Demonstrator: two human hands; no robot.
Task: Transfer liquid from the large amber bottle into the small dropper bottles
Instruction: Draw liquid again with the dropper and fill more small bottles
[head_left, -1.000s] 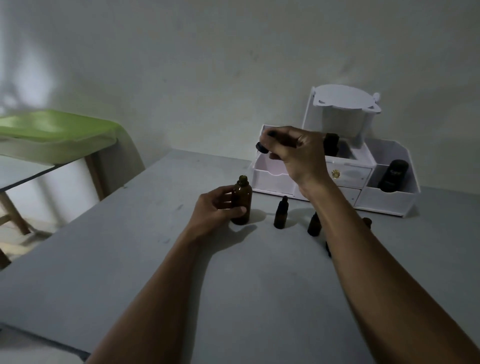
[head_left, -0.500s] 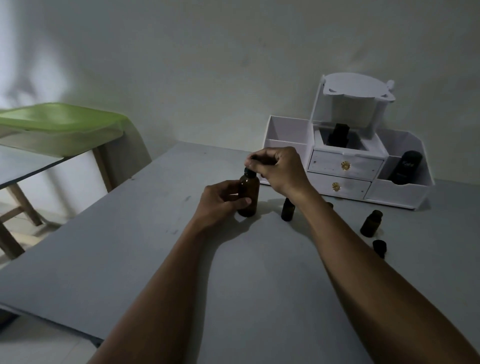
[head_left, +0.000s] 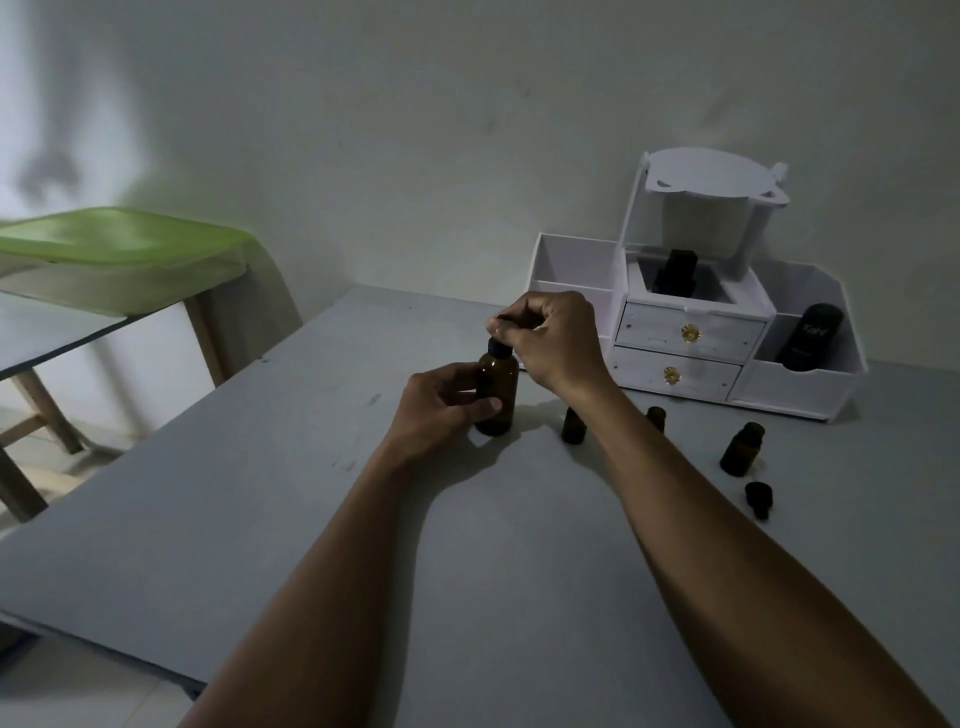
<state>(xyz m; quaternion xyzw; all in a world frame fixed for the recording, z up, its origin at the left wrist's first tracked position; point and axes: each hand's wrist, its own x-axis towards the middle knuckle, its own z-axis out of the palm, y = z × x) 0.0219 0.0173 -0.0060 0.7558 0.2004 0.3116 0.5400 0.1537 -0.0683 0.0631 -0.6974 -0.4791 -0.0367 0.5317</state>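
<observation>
Matte grey table (head_left: 260, 519): round amber glass bottle (head_left: 497, 395) is held upright by L hand (head_left: 441, 408); its dark cap (head_left: 500, 349) is pinched by R hand (head_left: 553, 338).

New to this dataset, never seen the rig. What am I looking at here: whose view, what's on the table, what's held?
No robot: a person's two bare hands, filmed by a wide-angle camera on their head looking forward and down. The left hand grips the large amber bottle, which stands on the grey table. The right hand pinches the dark cap at its neck. Small amber bottles and a loose dropper cap stand to the right. Behind sits a white organizer holding dark containers.
</observation>
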